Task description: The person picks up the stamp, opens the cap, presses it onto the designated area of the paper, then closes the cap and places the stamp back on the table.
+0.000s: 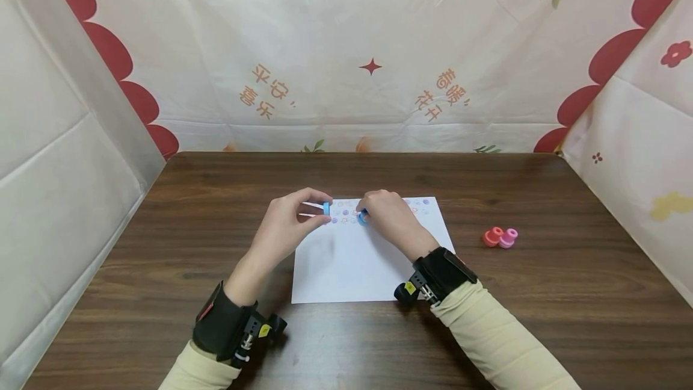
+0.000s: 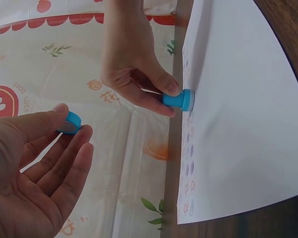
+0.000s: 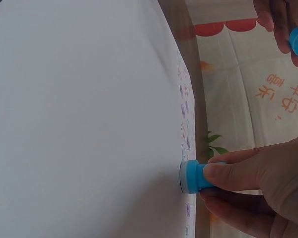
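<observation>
Counter (image 1: 541, 294) is seen carrying the paper (image 1: 346, 263), far edge lined with stamped marks (image 1: 346, 212). Right hand (image 1: 391, 216): fingers (image 3: 228, 173) are curled around the blue stamp (image 3: 193, 177), which is pressed face-down onto the paper among the marks; stamp axis is held square to the sheet, directly off the fingertips. Left hand (image 1: 287, 221): the blue cap (image 2: 69, 122) is pinched between thumb and fingertips, raised off the paper, just left of the stamp, apart from it. The cap's open side cannot be told. Pink stamps (image 1: 500, 237) are left on the counter well right of the right-hand fingers, untouched.
</observation>
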The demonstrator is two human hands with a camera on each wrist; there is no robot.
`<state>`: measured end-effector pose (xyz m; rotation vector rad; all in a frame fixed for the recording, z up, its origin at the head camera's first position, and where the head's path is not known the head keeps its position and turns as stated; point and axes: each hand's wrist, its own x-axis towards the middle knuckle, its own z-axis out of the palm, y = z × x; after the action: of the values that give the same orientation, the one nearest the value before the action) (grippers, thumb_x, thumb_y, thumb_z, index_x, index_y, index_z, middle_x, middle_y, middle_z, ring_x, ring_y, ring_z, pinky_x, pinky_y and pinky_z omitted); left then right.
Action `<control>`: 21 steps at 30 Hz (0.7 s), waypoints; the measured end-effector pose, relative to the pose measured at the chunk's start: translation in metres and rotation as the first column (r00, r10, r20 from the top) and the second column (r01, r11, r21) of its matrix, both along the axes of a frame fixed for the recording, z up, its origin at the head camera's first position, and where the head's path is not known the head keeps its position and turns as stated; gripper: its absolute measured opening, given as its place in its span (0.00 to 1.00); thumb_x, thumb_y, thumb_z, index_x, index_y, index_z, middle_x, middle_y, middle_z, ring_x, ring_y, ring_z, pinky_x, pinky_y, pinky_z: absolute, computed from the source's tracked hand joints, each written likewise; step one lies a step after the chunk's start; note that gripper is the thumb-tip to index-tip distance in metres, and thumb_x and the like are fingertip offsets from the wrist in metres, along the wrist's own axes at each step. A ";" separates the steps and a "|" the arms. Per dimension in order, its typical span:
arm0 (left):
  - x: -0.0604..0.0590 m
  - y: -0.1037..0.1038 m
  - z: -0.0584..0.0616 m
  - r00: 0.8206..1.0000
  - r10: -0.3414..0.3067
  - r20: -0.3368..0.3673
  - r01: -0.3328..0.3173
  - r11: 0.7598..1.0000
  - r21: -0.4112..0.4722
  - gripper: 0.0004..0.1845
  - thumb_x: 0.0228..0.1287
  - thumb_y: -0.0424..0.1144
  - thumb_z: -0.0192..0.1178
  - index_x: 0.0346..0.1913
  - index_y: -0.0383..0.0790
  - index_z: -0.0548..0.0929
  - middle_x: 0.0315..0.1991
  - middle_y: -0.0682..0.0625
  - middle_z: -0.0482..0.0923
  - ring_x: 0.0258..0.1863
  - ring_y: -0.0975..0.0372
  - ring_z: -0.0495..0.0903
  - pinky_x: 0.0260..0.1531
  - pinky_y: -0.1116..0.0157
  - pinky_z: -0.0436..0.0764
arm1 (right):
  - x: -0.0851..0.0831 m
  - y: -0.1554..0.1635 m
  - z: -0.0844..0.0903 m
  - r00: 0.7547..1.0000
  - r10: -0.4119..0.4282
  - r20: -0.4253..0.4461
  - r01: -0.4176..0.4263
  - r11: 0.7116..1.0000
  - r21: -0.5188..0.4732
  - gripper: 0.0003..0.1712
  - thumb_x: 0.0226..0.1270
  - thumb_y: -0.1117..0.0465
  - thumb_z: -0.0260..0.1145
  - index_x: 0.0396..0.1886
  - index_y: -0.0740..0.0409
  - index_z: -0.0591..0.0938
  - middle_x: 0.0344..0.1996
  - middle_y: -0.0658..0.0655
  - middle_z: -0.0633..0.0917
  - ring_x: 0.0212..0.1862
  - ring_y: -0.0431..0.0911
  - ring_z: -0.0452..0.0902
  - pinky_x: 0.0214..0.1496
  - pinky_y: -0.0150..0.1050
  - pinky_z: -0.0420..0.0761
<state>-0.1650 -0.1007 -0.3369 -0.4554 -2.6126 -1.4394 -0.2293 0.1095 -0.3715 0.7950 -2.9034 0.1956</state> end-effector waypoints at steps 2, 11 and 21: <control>0.000 0.000 0.000 1.000 -0.001 0.003 0.001 1.000 0.002 0.14 0.61 0.34 0.70 0.50 0.41 0.84 0.48 0.46 0.87 0.47 0.53 0.88 0.50 0.58 0.87 | 0.000 0.000 0.000 1.000 0.000 0.003 0.000 1.000 0.002 0.12 0.63 0.68 0.71 0.45 0.55 0.90 0.45 0.56 0.90 0.50 0.51 0.86 0.57 0.43 0.84; -0.001 0.001 -0.001 1.000 0.006 0.011 -0.006 1.000 -0.001 0.14 0.61 0.35 0.70 0.50 0.42 0.85 0.48 0.47 0.87 0.46 0.56 0.88 0.49 0.60 0.87 | 0.001 0.000 0.001 1.000 0.011 -0.001 -0.011 1.000 -0.005 0.12 0.63 0.68 0.71 0.45 0.55 0.90 0.44 0.56 0.90 0.49 0.50 0.86 0.56 0.43 0.85; -0.001 0.000 -0.002 1.000 0.007 0.012 -0.007 1.000 0.000 0.14 0.61 0.35 0.70 0.50 0.42 0.85 0.48 0.47 0.87 0.46 0.56 0.88 0.48 0.60 0.87 | 0.000 0.001 0.000 1.000 0.010 0.003 -0.010 1.000 -0.004 0.11 0.65 0.68 0.69 0.45 0.55 0.90 0.45 0.56 0.90 0.50 0.51 0.86 0.56 0.44 0.85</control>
<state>-0.1662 -0.1003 -0.3393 -0.4378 -2.6214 -1.4440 -0.2295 0.1105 -0.3710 0.8098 -2.9011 0.2038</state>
